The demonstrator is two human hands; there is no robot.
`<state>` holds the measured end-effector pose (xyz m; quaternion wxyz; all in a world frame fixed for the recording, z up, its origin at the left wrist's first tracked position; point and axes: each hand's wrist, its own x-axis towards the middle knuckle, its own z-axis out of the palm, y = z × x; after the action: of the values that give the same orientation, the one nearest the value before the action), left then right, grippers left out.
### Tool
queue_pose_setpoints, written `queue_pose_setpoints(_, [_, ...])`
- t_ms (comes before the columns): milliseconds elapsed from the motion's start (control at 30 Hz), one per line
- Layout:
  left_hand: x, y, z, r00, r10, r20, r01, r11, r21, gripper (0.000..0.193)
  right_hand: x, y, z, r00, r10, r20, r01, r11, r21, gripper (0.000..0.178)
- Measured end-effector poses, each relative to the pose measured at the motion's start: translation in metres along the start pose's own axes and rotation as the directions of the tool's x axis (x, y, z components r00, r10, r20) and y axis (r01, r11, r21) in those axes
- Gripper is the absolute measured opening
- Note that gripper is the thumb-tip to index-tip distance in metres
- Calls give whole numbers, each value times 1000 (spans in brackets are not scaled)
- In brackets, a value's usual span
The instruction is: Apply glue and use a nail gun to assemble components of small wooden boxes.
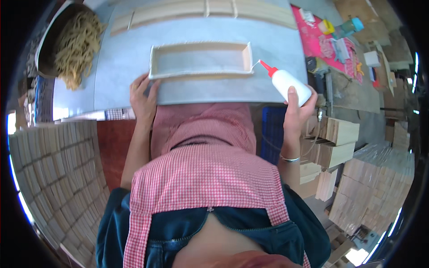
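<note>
A shallow rectangular wooden frame (201, 77) lies on the grey table, and white glue runs along its upper rim. At the frame's near left corner, my left hand (144, 94) pinches the wood between thumb and fingers. My right hand (300, 106) is wrapped round a white glue bottle (290, 85) with a red nozzle. The bottle is tilted, its tip pointing to the upper left, just right of the frame. A thin strand of glue stretches from the tip to the frame's right end.
Long wooden strips (170, 17) lie along the table's far side. A container of tangled rubber bands (79, 47) stands at the far left. Stacked wood pieces rise at left (58, 178) and right (375, 187). A pink-covered surface (315, 38) holds odds and ends.
</note>
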<state>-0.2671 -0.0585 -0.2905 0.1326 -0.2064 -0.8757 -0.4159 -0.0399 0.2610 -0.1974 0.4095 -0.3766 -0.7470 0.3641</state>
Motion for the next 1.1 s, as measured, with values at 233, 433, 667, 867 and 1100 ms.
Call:
queue_pose_setpoints(233, [-10, -7, -7, 991, -123, 61, 123, 992, 16, 30, 133, 48, 22, 979, 42, -200, -62, 993, -98, 47])
queue_pose_setpoints(433, [-5, -17, -1, 993, -63, 105, 62, 998, 7, 32, 290, 108, 36, 955, -298, -10, 254, 829, -499, 48])
queue_pose_setpoints(667, [-12, -23, -5, 963, -220, 154, 215, 975, 47, 33, 345, 191, 60, 933, 333, 134, -163, 726, -669, 78])
queue_pose_setpoints(867, [-2, -33, -4, 963, -238, 123, 226, 968, 111, 34, 252, 144, -93, 982, 167, -91, -168, 537, -827, 49])
queue_pose_setpoints(1100, [2, -37, -1, 979, -185, 86, 173, 976, 132, 35, 128, 187, -276, 670, 549, -499, -639, 86, -764, 77])
